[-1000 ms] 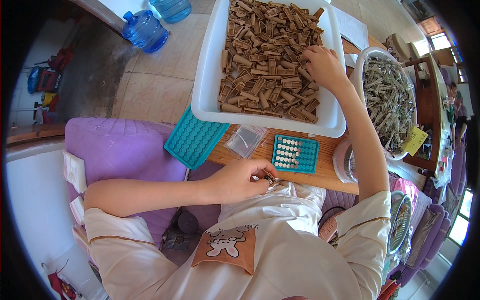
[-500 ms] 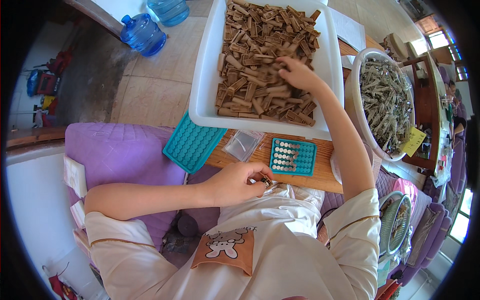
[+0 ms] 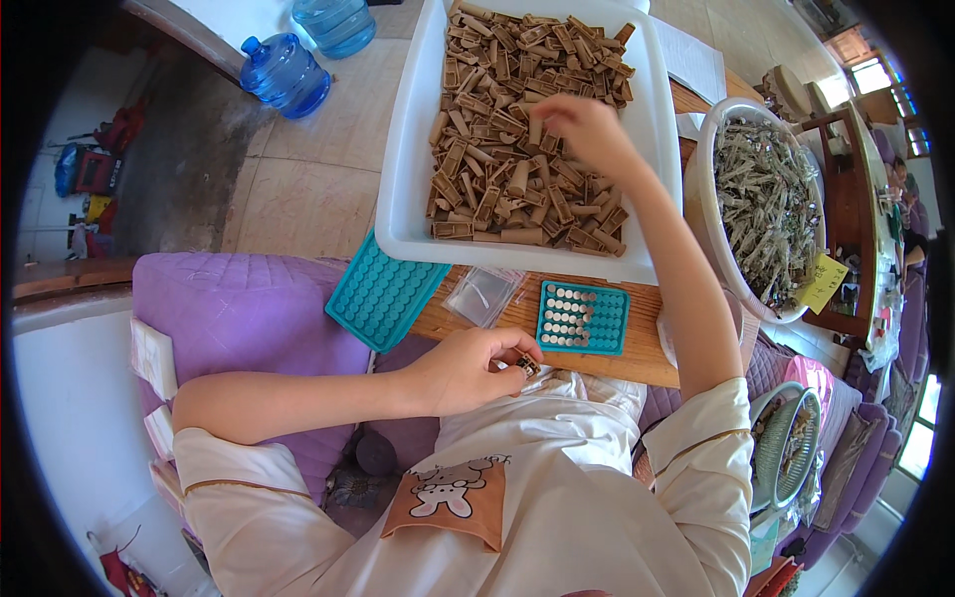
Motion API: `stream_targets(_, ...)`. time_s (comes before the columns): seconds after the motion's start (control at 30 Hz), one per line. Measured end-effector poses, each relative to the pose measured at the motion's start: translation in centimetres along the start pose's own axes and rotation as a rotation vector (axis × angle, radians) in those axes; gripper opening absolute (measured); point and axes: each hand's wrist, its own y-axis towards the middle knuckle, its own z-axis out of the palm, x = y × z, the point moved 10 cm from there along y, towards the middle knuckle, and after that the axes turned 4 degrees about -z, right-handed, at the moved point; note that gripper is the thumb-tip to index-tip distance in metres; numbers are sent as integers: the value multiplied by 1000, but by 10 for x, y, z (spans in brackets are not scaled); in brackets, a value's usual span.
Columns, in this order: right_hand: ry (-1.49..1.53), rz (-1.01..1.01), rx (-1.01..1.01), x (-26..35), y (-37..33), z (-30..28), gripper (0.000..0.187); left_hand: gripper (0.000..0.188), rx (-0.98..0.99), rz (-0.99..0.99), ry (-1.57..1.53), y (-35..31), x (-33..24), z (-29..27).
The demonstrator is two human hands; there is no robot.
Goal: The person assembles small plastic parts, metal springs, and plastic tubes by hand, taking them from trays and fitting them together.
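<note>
Gripping small dark-and-gold part (image 3: pixel 528 367) in left hand (image 3: pixel 470 374), closed round it, near edge of brown wooden table (image 3: pixel 640 364). Holding right hand (image 3: pixel 587 134) above loose pile of brown moulded plastic half-shells (image 3: pixel 497 119) inside white rectangular plastic tub (image 3: pixel 399 204); blurred, bent at fingers, cannot tell if pinching one. On table, just on near side of tub: small teal rectangular grid tray (image 3: pixel 610 328), part-filled with silver-white round discs (image 3: pixel 567 318). Left of it: clear flat plastic bag (image 3: pixel 482 296), then larger teal dimpled tray (image 3: pixel 385 292). Right of tub: pale round basin (image 3: pixel 702 199) full of clear-wrapped pieces (image 3: pixel 761 209).
</note>
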Motion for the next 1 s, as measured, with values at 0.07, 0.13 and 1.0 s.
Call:
stream_targets(0.07,-76,135,-139,-53,8,-36,27,25,-3,-9,4,0,1,0)
stream_targets(0.13,-132,170,-178,-87,11,-44,31,25,-31,48,64,1,-1,-2)
stream_targets(1.0,316,285,812,-5,-42,40,34,24,50,-33,67,2,1,0)
